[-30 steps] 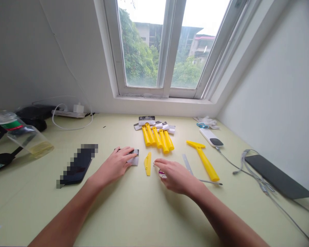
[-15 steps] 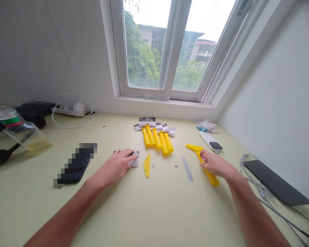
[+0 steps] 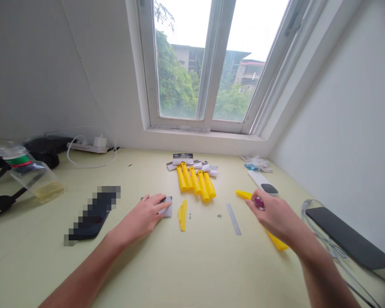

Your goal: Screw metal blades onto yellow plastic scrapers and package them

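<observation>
My left hand [image 3: 147,216] lies with outstretched fingers over a black and grey printed card [image 3: 167,208]. In my right hand [image 3: 274,211] is a yellow scraper handle [image 3: 277,240]; its flared head [image 3: 244,194] sticks out to the left. A round purple-red end [image 3: 259,202] of something shows at the same hand's fingers; the rest of it is hidden. Between the hands lie a yellow plastic plate [image 3: 182,216], two small nuts [image 3: 190,215], small screws [image 3: 219,215] and a flat metal blade [image 3: 233,219].
Several yellow handles [image 3: 195,182] lie in a row behind, by packaged white rolls [image 3: 182,161]. To the left are a phone [image 3: 91,218] and a tilted plastic bottle [image 3: 35,175]. A white power bank [image 3: 263,182], cables [image 3: 321,233] and a dark flat slab [image 3: 349,237] are at right.
My right hand has closed round the yellow scraper handle and lifted it, shifting slightly right and towards me. The left hand stays on the card. The view has tipped slightly upward.
</observation>
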Available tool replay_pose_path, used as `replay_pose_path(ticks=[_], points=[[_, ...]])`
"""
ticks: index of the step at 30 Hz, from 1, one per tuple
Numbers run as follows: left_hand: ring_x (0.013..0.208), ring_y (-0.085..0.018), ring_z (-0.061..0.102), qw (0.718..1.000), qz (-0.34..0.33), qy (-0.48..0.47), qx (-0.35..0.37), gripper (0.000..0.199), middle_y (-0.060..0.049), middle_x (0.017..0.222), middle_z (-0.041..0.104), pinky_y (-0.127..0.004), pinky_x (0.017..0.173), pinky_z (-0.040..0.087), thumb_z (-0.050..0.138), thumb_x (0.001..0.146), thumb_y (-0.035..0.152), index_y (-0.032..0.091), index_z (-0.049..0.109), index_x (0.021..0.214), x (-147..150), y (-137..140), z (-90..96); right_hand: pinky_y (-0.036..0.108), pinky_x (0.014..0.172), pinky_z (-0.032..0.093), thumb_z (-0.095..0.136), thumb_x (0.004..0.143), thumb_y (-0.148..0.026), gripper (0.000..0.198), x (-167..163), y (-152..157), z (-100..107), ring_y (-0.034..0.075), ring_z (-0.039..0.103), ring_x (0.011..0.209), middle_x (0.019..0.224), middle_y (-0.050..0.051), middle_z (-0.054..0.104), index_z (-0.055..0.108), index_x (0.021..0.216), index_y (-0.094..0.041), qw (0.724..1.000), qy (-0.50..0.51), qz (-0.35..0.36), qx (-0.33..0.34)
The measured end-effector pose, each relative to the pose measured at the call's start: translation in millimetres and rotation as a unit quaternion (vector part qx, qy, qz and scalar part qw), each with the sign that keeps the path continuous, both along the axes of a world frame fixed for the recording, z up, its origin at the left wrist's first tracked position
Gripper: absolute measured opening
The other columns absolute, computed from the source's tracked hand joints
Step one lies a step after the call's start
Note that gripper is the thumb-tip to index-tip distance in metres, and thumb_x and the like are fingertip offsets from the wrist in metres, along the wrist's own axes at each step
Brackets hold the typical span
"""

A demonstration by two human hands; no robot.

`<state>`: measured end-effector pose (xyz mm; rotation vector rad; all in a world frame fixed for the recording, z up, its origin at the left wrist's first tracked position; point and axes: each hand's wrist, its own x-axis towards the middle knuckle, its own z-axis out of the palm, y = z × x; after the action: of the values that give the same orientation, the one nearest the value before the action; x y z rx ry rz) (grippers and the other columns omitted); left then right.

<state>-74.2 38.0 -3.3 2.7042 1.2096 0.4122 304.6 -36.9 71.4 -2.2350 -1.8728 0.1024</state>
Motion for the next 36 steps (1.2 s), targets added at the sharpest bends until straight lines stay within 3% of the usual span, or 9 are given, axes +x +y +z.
replay_pose_path(ticks=[4, 6, 9, 13, 16, 21, 25, 36], points=[[0.131, -0.025, 0.048, 1.000, 0.006, -0.007, -0.001, 0.038, -0.005, 0.141, 0.051, -0.050, 0.112, 0.034, 0.047, 0.094, 0.020, 0.033, 0.058, 0.128, 0, 0, 0.5, 0.029, 0.058, 0.032, 0.042, 0.092, -0.054, 0.034, -72, -31, 8, 0.018, 0.057, 0.065, 0.077, 0.005, 0.064, 0.051, 0.085, -0.022, 0.986, 0.014, 0.166, 0.007], [0.132, -0.026, 0.047, 1.000, 0.010, -0.006, -0.004, 0.040, -0.005, 0.143, 0.050, -0.052, 0.113, 0.033, 0.047, 0.093, 0.020, 0.034, 0.057, 0.130, -1, 0, 0.4, 0.030, 0.058, 0.030, 0.038, 0.095, -0.047, 0.027, -104, -42, -3, 0.017, 0.058, 0.066, 0.082, 0.004, 0.064, 0.051, 0.091, -0.023, 0.965, 0.015, 0.261, -0.015], [0.131, -0.026, 0.047, 1.000, 0.009, -0.007, -0.007, 0.041, -0.005, 0.143, 0.050, -0.053, 0.112, 0.033, 0.047, 0.093, 0.019, 0.034, 0.057, 0.130, 0, -2, 1.5, 0.031, 0.055, 0.026, 0.036, 0.094, -0.032, 0.018, -134, -47, -38, 0.018, 0.057, 0.065, 0.084, 0.004, 0.062, 0.050, 0.092, -0.022, 0.943, -0.032, 0.328, -0.046], [0.130, -0.027, 0.047, 1.000, 0.007, -0.007, 0.003, 0.039, -0.007, 0.141, 0.050, -0.056, 0.111, 0.034, 0.047, 0.094, 0.020, 0.032, 0.057, 0.129, 3, -5, 3.1, 0.031, 0.053, 0.024, 0.045, 0.086, -0.024, 0.007, -139, -41, -89, 0.021, 0.058, 0.070, 0.086, 0.005, 0.060, 0.050, 0.090, -0.022, 0.932, -0.100, 0.347, 0.005], [0.131, -0.028, 0.047, 1.000, 0.005, -0.011, 0.011, 0.038, -0.008, 0.140, 0.051, -0.056, 0.111, 0.033, 0.049, 0.094, 0.022, 0.032, 0.058, 0.129, 4, -7, 3.9, 0.032, 0.059, 0.030, 0.052, 0.078, -0.020, 0.008, -127, -38, -107, 0.022, 0.055, 0.073, 0.084, 0.005, 0.059, 0.050, 0.086, -0.023, 0.924, -0.135, 0.346, 0.088], [0.129, -0.028, 0.049, 1.000, 0.004, -0.021, 0.023, 0.035, -0.009, 0.138, 0.052, -0.055, 0.111, 0.034, 0.052, 0.093, 0.023, 0.030, 0.060, 0.126, 5, -8, 3.9, 0.033, 0.069, 0.038, 0.053, 0.083, -0.024, 0.008, -113, -40, -105, 0.021, 0.054, 0.080, 0.090, 0.005, 0.058, 0.049, 0.089, -0.022, 0.935, -0.105, 0.309, 0.140], [0.131, -0.029, 0.047, 0.999, -0.001, -0.023, 0.021, 0.037, -0.008, 0.139, 0.051, -0.059, 0.112, 0.031, 0.051, 0.093, 0.022, 0.031, 0.059, 0.128, 6, -8, 1.3, 0.032, 0.065, 0.038, 0.053, 0.083, -0.020, 0.009, -115, -38, -105, 0.021, 0.055, 0.077, 0.087, 0.004, 0.057, 0.049, 0.090, -0.023, 0.932, -0.123, 0.298, 0.166], [0.134, -0.029, 0.043, 1.000, 0.004, -0.013, -0.006, 0.038, -0.008, 0.141, 0.049, -0.062, 0.112, 0.030, 0.047, 0.094, 0.023, 0.033, 0.056, 0.130, 6, -11, 5.1, 0.032, 0.071, 0.047, 0.048, 0.085, -0.013, 0.021, -98, -39, -105, 0.022, 0.059, 0.086, 0.097, 0.007, 0.062, 0.053, 0.103, -0.024, 0.942, -0.084, 0.277, 0.172]])
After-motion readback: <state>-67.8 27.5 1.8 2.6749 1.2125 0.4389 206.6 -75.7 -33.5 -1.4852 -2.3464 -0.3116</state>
